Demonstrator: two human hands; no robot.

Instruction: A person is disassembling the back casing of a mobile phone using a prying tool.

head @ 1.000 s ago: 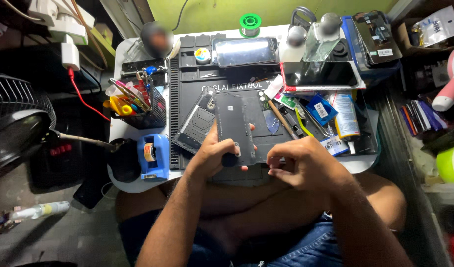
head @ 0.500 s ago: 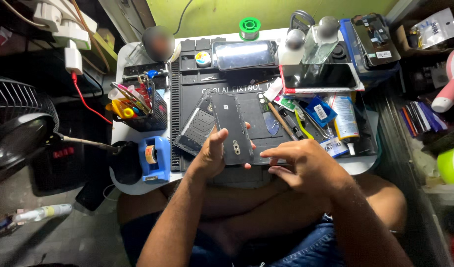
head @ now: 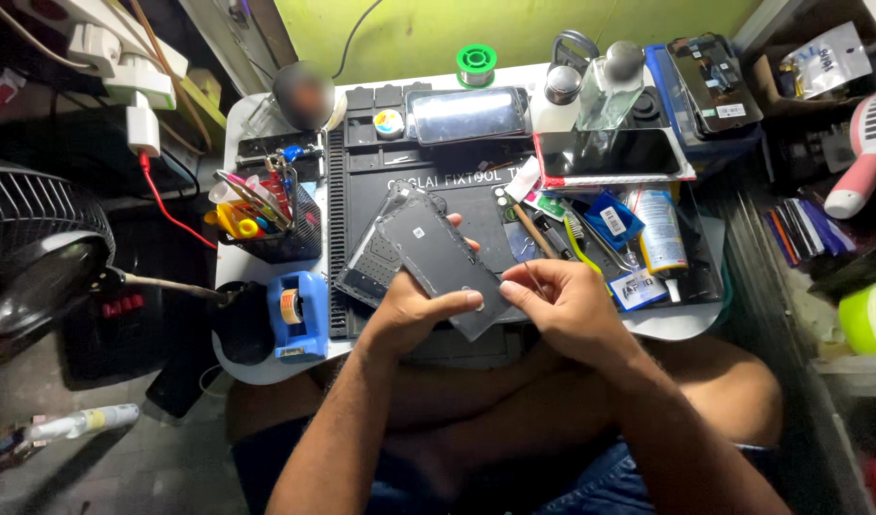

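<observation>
My left hand point(head: 414, 313) grips a dark grey phone back cover point(head: 440, 262) from below, thumb pressed on its lower part. The cover is tilted, its top end toward the upper left. My right hand point(head: 564, 303) pinches the cover's lower right edge with fingertips together. Under the cover, on the black work mat point(head: 362, 205), lies an opened phone body point(head: 373, 267) showing its inner parts.
A mesh cup of tools point(head: 266, 215) and a blue tape dispenser point(head: 298, 315) stand to the left. A phone point(head: 467, 113) lies at the mat's far edge; a dark screen point(head: 608, 153), glue tube point(head: 659, 234), bottles point(head: 605, 88) and small tools crowd the right. A fan point(head: 33, 257) sits at far left.
The back cover has been lifted and turned from upright to tilted toward the upper left. My right hand has moved from its side to pinch the lower right edge.
</observation>
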